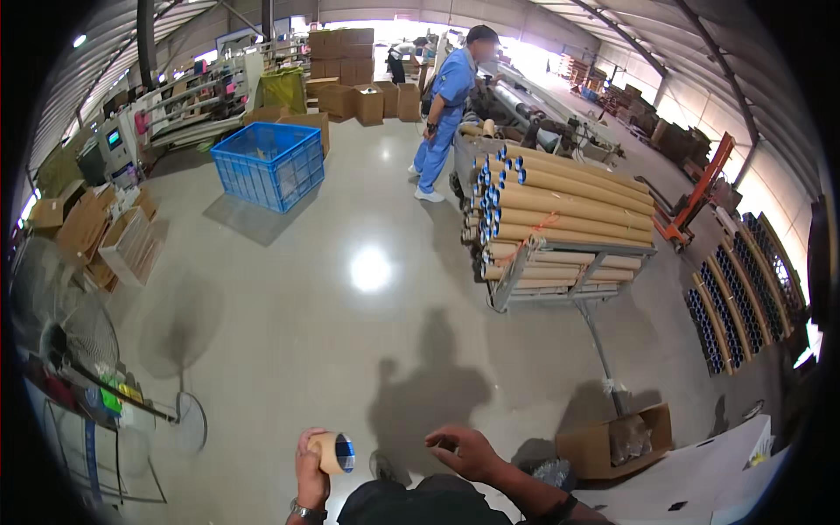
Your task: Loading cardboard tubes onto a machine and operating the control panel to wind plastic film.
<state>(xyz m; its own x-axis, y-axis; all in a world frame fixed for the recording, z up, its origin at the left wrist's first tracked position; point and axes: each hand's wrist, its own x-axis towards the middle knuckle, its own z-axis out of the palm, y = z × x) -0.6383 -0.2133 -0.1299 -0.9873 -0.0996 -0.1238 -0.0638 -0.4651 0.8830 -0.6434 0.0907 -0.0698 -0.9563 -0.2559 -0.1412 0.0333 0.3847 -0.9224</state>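
Carrying appears to be the step in hand: a short brown cardboard tube with a blue end cap (333, 452) is gripped in the left hand (311, 472), low over the grey floor (332, 332). The right hand (465, 451) is held loosely curled, empty, nearby. A steady grip is likely needed next, toward the cart of long cardboard tubes (564, 219).

Brown cardboard boxes (357, 74) stand stacked at the far wall ahead of me. An open brown carton (612, 446) lies low on my right, and a small lit screen (113, 137) glows far left.
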